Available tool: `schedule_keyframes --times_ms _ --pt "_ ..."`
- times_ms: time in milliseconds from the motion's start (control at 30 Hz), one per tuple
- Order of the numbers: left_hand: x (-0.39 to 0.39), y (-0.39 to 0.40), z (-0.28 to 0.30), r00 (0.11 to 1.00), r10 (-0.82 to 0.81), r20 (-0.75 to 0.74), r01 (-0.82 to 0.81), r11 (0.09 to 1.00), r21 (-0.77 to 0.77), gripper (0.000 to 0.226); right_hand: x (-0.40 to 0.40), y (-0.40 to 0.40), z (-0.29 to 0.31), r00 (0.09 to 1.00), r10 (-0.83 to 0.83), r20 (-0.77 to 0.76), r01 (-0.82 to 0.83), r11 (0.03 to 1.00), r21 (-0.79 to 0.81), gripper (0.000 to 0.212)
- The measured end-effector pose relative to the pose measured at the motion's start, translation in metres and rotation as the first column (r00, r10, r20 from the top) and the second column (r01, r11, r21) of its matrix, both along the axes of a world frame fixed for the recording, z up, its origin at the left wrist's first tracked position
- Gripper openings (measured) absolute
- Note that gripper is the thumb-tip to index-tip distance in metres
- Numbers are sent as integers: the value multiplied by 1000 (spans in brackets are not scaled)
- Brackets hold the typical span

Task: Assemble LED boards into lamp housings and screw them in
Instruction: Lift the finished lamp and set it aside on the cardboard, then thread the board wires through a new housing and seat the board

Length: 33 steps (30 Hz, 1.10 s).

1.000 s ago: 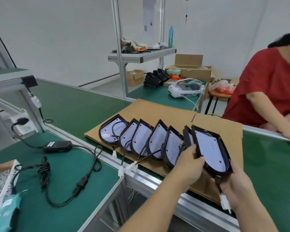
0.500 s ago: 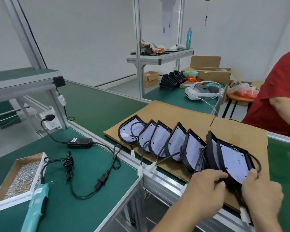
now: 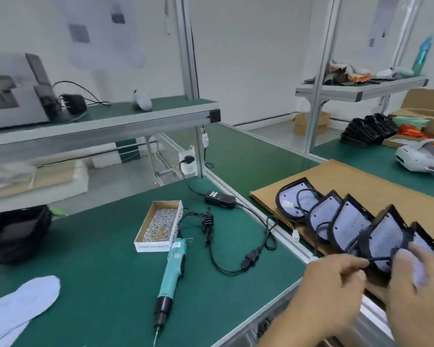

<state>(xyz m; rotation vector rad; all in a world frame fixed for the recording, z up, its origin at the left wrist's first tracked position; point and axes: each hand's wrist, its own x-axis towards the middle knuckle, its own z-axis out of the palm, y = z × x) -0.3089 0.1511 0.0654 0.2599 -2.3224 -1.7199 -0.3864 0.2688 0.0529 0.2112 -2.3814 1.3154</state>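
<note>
We see boarded lamp housings (image 3: 346, 224) overlapped on cardboard (image 3: 361, 181); both hands' grip, left hand (image 3: 331, 289) and right hand (image 3: 421, 294), pinches the nearest housing (image 3: 383, 246). We judge screwing pending: screwdriver (image 3: 171, 271) idle on the table (image 3: 105, 284).

Open green tabletop (image 3: 105, 284) lay at near centre, between a white cloth (image 3: 23, 304) at near left and the electric screwdriver (image 3: 169, 274) lying lengthwise. Beyond the screwdriver's far end stood the screw box (image 3: 158, 225); right of both, a looped black cable (image 3: 236, 246) and power adapter (image 3: 219, 199) crossed the surface. A black bag (image 3: 15, 231) blocked the far left. An overhead shelf (image 3: 98, 126) limited height at the far side. At right, overlapping lamp housings (image 3: 341, 221) covered the cardboard sheet (image 3: 361, 181).
</note>
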Motion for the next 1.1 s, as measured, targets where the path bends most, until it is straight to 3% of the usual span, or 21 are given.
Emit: schedule_keyframes --times_ms 100,200,367,600,767,933,1100 --pt "24 -48 7 983 173 -70 -168 984 65 30 45 -96 16 963 266 -32 -268 957 -115 56" --pt "60 -106 8 896 423 -136 -417 906 69 31 73 -169 19 866 493 -77 -499 854 -146 42" --pt "144 -186 3 741 644 -189 -647 760 54 29 139 -261 14 637 770 -27 -758 620 -202 16" --pt "248 -260 -26 530 844 -80 -848 526 -70 23 225 -347 -11 356 933 54 -921 360 -150 20" --pt "305 -294 -51 340 940 35 -936 342 -80 22 269 -406 -25 156 959 238 -980 180 -81 21" --pt "334 -286 -88 308 939 154 -950 313 -13 20 291 -482 -33 136 918 372 -990 135 30 29" --pt "340 -271 -113 269 963 12 -963 269 -33 23 303 -563 -34 237 866 441 -971 229 72 31"
